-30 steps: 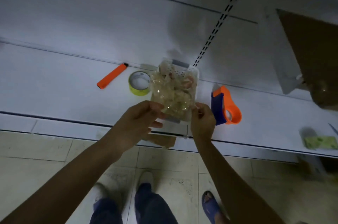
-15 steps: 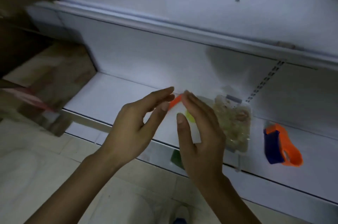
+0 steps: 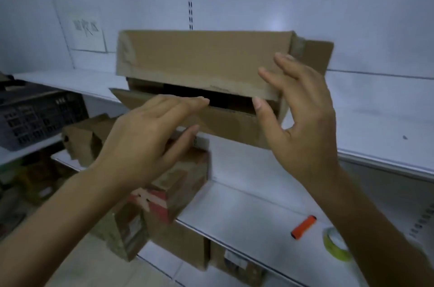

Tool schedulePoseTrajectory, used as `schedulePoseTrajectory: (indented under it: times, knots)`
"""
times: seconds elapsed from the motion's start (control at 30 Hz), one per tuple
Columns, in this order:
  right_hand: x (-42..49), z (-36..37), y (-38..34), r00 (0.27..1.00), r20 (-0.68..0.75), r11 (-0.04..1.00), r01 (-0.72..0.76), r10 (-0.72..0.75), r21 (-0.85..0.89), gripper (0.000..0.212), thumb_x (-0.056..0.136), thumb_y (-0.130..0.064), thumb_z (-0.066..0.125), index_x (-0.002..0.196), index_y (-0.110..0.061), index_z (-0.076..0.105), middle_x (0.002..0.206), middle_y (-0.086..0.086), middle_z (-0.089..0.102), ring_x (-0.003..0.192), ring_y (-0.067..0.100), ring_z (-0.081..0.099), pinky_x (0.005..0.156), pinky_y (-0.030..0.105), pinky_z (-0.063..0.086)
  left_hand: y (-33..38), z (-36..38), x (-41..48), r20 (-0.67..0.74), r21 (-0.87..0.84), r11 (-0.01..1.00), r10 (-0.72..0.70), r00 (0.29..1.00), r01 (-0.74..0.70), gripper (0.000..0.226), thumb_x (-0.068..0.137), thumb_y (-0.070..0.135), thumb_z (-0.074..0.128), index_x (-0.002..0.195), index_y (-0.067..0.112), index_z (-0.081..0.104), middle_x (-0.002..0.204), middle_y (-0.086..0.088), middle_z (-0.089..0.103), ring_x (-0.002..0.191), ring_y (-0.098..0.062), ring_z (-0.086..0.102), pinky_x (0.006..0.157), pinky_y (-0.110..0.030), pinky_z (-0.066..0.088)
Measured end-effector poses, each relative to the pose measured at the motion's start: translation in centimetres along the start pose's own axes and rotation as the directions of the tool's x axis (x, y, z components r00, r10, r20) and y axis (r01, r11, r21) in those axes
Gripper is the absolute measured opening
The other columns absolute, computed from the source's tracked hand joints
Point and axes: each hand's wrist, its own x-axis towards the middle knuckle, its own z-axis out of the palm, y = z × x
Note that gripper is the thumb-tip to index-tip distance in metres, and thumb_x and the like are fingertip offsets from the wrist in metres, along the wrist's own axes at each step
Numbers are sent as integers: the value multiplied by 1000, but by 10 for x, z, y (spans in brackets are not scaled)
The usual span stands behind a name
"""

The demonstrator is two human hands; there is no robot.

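The cardboard box (image 3: 199, 56) sits on the upper shelf (image 3: 375, 127) in front of you, its top flap (image 3: 187, 52) raised and its lower flap (image 3: 225, 122) drooping toward you, with a dark gap between them. Your left hand (image 3: 145, 139) is flat and open before the lower flap and your right hand (image 3: 303, 122) is spread wide at the box's right end. Neither holds anything, and whether any fingertip touches the cardboard cannot be told. Take the box by both ends rather than by the loose flaps, and support it underneath before sliding it off the shelf. Half a second ago your hands were close together, low over the lower shelf (image 3: 246, 211) beside a clear bag. They are now apart and raised, the view has swung up, and only the orange marker (image 3: 304, 227) and tape roll (image 3: 334, 245) remain in sight.
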Motion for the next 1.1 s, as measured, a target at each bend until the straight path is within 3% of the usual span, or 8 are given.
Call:
schedulePoseTrajectory:
  times: [0.23, 0.37, 0.5, 0.57, 0.67, 0.87, 1.0, 1.1]
  knots:
    - [42, 38, -5, 964, 100, 928, 263, -245, -264, 15, 86, -14, 66, 98, -6, 71, 109, 13, 67, 102, 32, 62, 84, 42, 48, -66, 27, 22, 21, -30, 998, -53, 998, 54, 50, 99, 46, 24, 124, 23, 60, 112, 7, 67, 108, -14, 58, 98, -35, 36]
    - [30, 69, -16, 891, 206, 883, 439, -405, -163, 18, 93, -16, 60, 89, -6, 73, 74, 9, 69, 61, 26, 61, 52, 39, 49, -96, 49, 27, 182, -136, 969, -180, 967, 206, 42, 97, 50, 28, 95, 30, 64, 72, 12, 64, 70, -10, 60, 62, -31, 44]
    - [24, 106, -32, 741, 665, 970, 218, -91, -111, 33, 99, -39, 36, 108, -24, 65, 88, -2, 69, 77, 18, 64, 61, 39, 52, -141, 69, 27, 468, -263, 882, -238, 851, 390, 40, 93, 41, 52, 130, 30, 55, 109, 7, 68, 98, -10, 62, 86, -35, 50]
    - [20, 124, -30, 582, 812, 969, 165, 53, -182, 36, 100, -46, 31, 121, -28, 55, 110, -3, 61, 100, 18, 56, 79, 36, 47, -161, 81, 24, 447, -140, 947, -201, 872, 290, 53, 91, 35, 58, 141, 28, 42, 123, 5, 60, 109, -14, 57, 90, -35, 49]
    - [21, 140, -24, 469, 865, 896, 288, 176, -338, 44, 99, -50, 28, 128, -24, 49, 127, 3, 52, 115, 23, 47, 94, 36, 35, -177, 99, 28, 272, 27, 985, 159, 949, -173, 43, 85, 41, 51, 126, 29, 58, 114, 4, 63, 102, -19, 59, 77, -33, 52]
    - [36, 144, -3, 476, 759, 751, 263, 445, -605, 36, 103, -40, 29, 117, -18, 53, 103, 5, 62, 83, 23, 59, 61, 30, 38, -205, 114, 48, 154, 211, 886, 388, 909, -414, 50, 86, 53, 33, 70, 25, 71, 78, 4, 67, 81, -17, 63, 63, -30, 40]
    - [42, 125, 9, 450, 762, 743, 268, 466, -613, 33, 103, -35, 26, 117, -19, 52, 77, 1, 56, 54, 13, 43, 56, 31, 45, -227, 110, 54, 37, 127, 816, 565, 825, -564, 46, 90, 44, 39, 62, 18, 65, 68, 1, 64, 74, -19, 63, 54, -29, 44]
    - [49, 109, -5, 662, 693, 652, 396, 285, -647, 38, 96, -36, 31, 93, -19, 65, 57, 0, 55, 41, 17, 46, 37, 24, 35, -231, 95, 58, -111, 151, 765, 643, 758, -626, 38, 88, 42, 47, 65, 16, 64, 71, 1, 63, 82, -18, 57, 63, -31, 34]
